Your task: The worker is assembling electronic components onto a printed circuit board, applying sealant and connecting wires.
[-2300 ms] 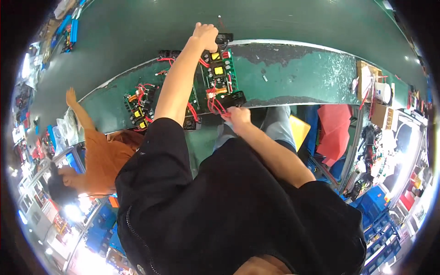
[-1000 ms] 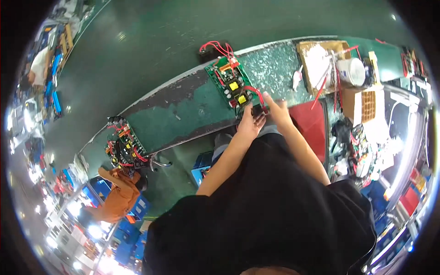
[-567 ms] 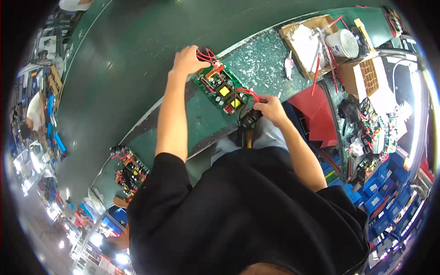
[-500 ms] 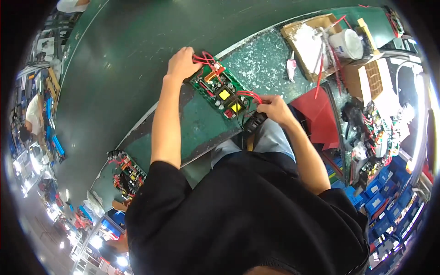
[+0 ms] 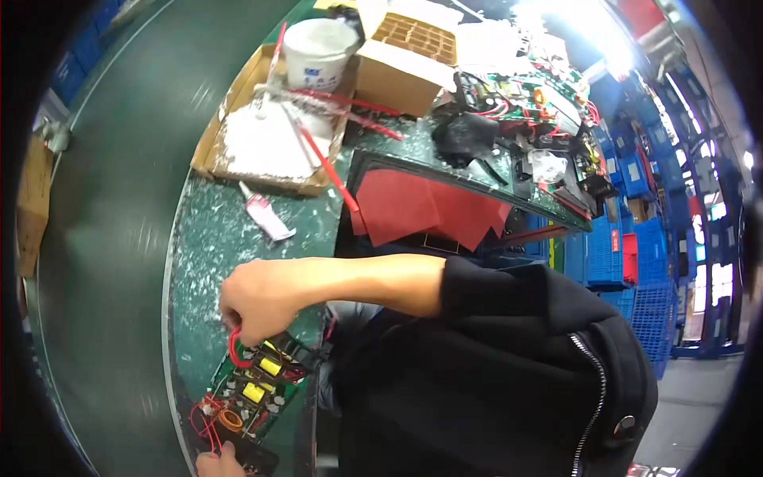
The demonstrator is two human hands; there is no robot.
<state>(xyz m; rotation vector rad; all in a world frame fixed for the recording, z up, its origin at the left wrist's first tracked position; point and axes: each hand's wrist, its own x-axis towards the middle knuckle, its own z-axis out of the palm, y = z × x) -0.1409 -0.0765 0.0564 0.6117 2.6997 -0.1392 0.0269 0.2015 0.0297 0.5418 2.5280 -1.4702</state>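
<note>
A green circuit board with yellow-topped transformers and a copper-coloured coil lies on the green bench, at the lower left of the view. My right hand reaches across its far end, fingers closed round a bundle of red wires that loops up from the board. At the lower edge, my left hand is partly cut off; its thumb and finger pinch other red wires at the opposite end. A dark part with leads sits beside the board, close to my body.
Beyond my right hand lie a white tube and a cardboard tray of white material with red sticks and a white bucket. A divided carton and more circuit boards stand farther right. A green belt-like surface runs along the left.
The view has swung to the right, so the board and both hands now appear lower left and the tray looks nearer. Both hands keep hold of the red wires.
</note>
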